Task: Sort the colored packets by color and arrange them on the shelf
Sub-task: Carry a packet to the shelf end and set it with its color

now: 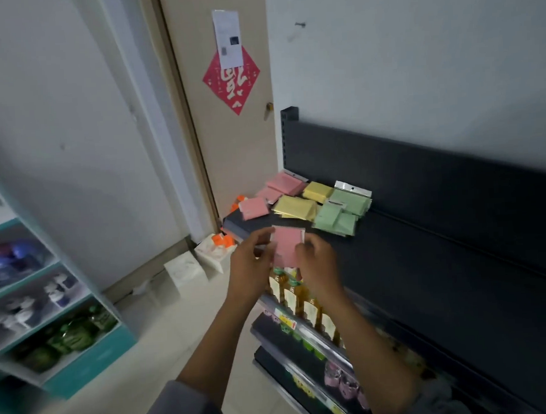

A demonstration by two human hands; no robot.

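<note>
My left hand (247, 258) and right hand (315, 261) pinch one pink packet (287, 246); pink (281, 187), yellow (297, 205), green (341, 211) piles already sit grouped on the shelf (426, 262).

A white inverted "福" character is shown on a red diamond sign (231, 79) on the door (230, 139); other print is too blurred to be read.

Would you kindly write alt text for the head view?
Both the left hand and right hand hold a flat pink packet above a dark shelf, where pink packets, yellow packets and green packets lie grouped.
</note>
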